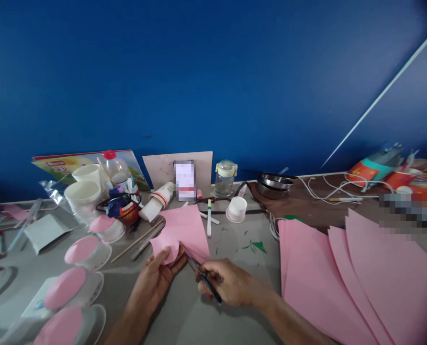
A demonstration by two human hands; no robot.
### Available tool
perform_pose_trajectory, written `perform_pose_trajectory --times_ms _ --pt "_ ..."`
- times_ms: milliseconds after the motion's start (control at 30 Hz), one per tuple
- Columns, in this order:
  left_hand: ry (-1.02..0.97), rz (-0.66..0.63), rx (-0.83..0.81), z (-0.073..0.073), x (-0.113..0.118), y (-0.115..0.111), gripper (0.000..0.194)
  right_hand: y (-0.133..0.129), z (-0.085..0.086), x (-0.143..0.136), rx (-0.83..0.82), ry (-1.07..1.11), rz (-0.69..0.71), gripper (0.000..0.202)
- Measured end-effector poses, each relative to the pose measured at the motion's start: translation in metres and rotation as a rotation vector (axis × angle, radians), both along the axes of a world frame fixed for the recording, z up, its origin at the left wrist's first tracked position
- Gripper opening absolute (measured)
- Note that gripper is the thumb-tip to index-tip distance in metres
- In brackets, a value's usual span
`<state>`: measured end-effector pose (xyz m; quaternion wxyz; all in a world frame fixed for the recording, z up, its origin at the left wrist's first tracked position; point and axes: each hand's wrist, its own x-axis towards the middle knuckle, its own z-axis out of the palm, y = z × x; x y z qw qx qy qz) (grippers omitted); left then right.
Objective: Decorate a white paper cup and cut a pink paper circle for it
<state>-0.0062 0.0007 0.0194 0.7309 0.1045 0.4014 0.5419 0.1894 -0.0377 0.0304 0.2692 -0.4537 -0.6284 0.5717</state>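
My left hand [159, 273] grips a sheet of pink paper [186, 223] at its lower left, thumb on top and fingers beneath. The sheet has a curved cut edge, and a rounded flap lies under my thumb. In my right hand [231, 282] is a pair of scissors [195, 265] with dark handles, fingers wrapped around them. The blades point up and left into the paper, at the cut beside the flap. Part of my left fingers is hidden behind the sheet.
On the left stand several cups topped with pink discs [82, 249]. Pink sheets [317, 268] are stacked at the right. Behind are a phone [185, 179], a glass jar [225, 179], a small white cup [237, 210], markers [209, 218] and green paper scraps [258, 246].
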Motion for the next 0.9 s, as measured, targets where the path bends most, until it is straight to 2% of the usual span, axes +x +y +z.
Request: perform_pose_trajectory --times_ms 100,200,400,500,700,767,900 --pt "0.006 -0.015 -0.015 -0.001 0.004 -0.002 0.015 -0.001 0.001 -0.006 0.091 -0.074 -0.072 0.015" --pt "0.022 -0.037 -0.008 -0.002 0.008 -0.004 0.014 -0.002 0.004 -0.011 0.063 -0.080 -0.102 0.016" --pt "0.038 -0.061 0.043 -0.001 0.006 -0.003 0.010 -0.001 0.006 -0.013 -0.107 0.188 -0.050 0.011" --pt "0.065 -0.084 0.081 0.001 0.001 -0.001 0.009 0.001 0.011 -0.008 -0.192 0.248 -0.016 0.022" --pt "0.206 -0.079 0.120 0.009 -0.001 -0.003 0.026 0.002 0.019 0.000 -0.333 0.350 0.031 0.061" --pt "0.231 -0.077 0.133 0.009 0.001 -0.004 0.028 0.002 0.016 -0.002 -0.320 0.324 0.021 0.057" --pt "0.248 -0.112 0.181 0.004 0.004 -0.007 0.027 0.002 0.007 -0.009 -0.219 0.238 -0.020 0.027"
